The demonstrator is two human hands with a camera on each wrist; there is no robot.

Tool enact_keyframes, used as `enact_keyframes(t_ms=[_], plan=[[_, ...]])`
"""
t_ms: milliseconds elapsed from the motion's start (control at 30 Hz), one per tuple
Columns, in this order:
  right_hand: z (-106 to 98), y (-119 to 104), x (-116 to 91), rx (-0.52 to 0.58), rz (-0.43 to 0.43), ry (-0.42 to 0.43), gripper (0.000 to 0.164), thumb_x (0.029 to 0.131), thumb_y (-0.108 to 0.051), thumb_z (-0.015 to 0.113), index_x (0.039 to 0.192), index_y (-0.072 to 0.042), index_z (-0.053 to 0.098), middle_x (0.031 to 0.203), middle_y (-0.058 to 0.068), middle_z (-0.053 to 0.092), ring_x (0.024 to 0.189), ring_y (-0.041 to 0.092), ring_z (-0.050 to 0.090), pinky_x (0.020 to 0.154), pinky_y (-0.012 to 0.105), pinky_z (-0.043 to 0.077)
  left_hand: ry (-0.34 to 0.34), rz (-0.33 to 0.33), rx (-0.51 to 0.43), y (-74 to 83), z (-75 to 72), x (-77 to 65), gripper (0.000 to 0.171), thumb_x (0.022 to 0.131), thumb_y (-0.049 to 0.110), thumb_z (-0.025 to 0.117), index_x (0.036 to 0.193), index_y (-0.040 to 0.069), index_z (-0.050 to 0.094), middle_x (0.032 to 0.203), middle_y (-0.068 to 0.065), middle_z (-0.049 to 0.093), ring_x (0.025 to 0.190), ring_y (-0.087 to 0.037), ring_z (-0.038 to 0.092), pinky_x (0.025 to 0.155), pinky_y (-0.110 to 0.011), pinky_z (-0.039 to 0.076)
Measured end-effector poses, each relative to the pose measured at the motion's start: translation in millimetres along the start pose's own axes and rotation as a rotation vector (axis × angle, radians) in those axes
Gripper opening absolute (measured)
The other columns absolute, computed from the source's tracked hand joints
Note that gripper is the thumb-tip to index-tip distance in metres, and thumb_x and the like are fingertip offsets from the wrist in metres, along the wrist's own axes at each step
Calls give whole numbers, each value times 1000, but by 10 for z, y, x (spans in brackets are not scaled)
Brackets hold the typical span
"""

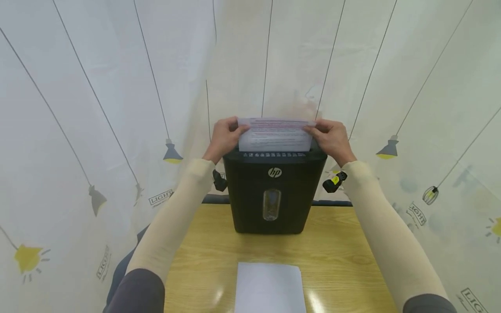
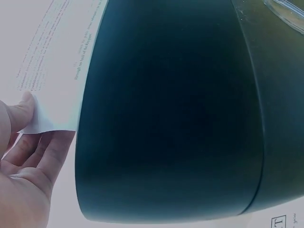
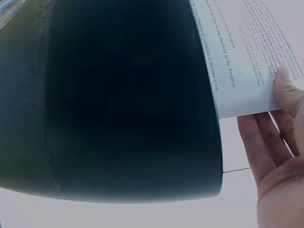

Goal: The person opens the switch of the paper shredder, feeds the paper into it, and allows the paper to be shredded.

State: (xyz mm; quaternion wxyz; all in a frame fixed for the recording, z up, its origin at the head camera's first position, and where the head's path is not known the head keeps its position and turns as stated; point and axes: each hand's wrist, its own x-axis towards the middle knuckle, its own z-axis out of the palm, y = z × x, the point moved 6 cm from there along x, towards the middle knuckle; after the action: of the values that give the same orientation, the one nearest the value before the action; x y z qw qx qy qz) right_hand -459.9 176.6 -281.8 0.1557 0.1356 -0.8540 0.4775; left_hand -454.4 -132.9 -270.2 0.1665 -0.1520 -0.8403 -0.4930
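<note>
1. While your left hand (image 1: pixel 225 138) pinches one side of the printed sheet (image 1: pixel 275 135) in the upper middle of the head view, your right hand (image 1: pixel 332 137) pinches the other, each thumb on the printed face.
2. The sheet stands upright at the top of the black shredder (image 1: pixel 250 195), its bottom edge hidden there.
3. The shredder stands mid-frame on your wooden desk (image 1: pixel 336 248), its hp logo (image 1: pixel 275 172) above a clear window (image 1: pixel 272 204).
4. At bottom centre, white paper (image 1: pixel 270 287) lies on the desk, well apart from your hands.
5. Lamp-printed sheeting (image 1: pixel 242 56) fills the upper frame.
</note>
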Motion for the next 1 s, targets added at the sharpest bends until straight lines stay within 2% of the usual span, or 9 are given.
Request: enact_keyframes(t_ms=[200,333,533,667,1000], plan=[[24,95,-18,-15,15,-9,42,94,-49,70,117,-15,78,113,10,78,94,14,71,78,22,51,-19,12,24,-26,28,-12,21,100,25,68,109,7,74,111,-10,78,96,-21,74,86,-36,59],[46,128,-29,-16,19,-33,41,94,-47,71,119,-14,77,114,11,77,96,17,70,80,23,51,-38,-7,51,-83,42,-29,22,100,26,69,111,8,75,110,-9,78,95,-20,73,85,-36,57],[25,94,-17,-69,-4,-62,38,98,-42,69,122,-13,74,120,12,74,104,22,68,92,37,52,-73,-44,73,-120,48,-56,25,100,27,69,115,9,75,111,-9,77,97,-21,71,88,-38,54],[35,43,-22,-101,-15,-121,39,99,-41,68,124,-13,72,125,14,71,112,28,66,100,48,51,-92,-65,73,-127,40,-70,25,100,28,68,117,10,74,115,-9,76,102,-23,70,92,-42,54],[34,-14,-63,-188,-19,-216,49,99,-52,63,131,-16,67,135,13,66,124,31,60,108,56,47,-154,-99,86,-110,23,-103,31,101,40,65,122,19,72,123,-4,71,113,-21,64,99,-45,52]])
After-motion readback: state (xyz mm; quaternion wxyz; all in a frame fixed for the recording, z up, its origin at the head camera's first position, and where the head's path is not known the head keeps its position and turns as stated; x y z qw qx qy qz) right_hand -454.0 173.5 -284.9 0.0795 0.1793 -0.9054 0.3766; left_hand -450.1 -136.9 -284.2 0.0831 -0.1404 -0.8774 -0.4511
